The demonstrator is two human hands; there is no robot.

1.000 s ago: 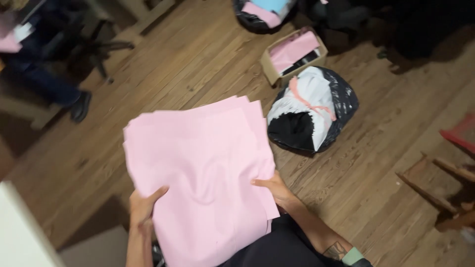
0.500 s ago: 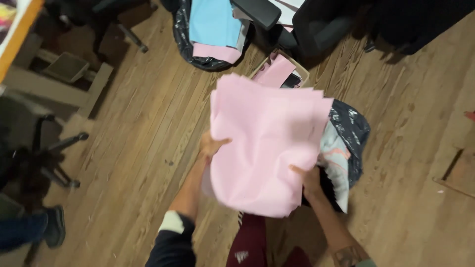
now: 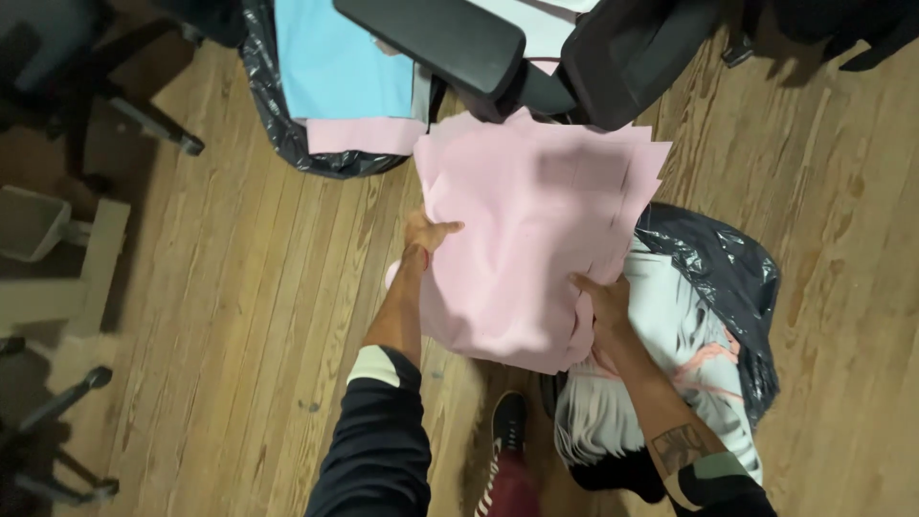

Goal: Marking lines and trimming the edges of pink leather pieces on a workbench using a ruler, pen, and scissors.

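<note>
A thick stack of pink sheets [image 3: 536,220] hangs in the air in front of me, above the wooden floor [image 3: 239,287]. My left hand [image 3: 426,233] grips its left edge. My right hand [image 3: 603,302] holds its lower right corner from below. The sheets fan out unevenly at the top and right. Under the stack's right side lies an open black bag [image 3: 718,278] with white and pale pink material [image 3: 670,383] in it. My shoe [image 3: 507,426] shows below the stack.
A second black bag [image 3: 278,115] at the top holds light blue and pink sheets [image 3: 335,67]. A black office chair [image 3: 536,57] stands at the top centre, touching the stack's upper edge. Chair legs and a pale furniture base [image 3: 67,258] are on the left.
My view has swung from one part of the room to the bags and chair. Both hands have carried the pink stack forward, over the open black bag.
</note>
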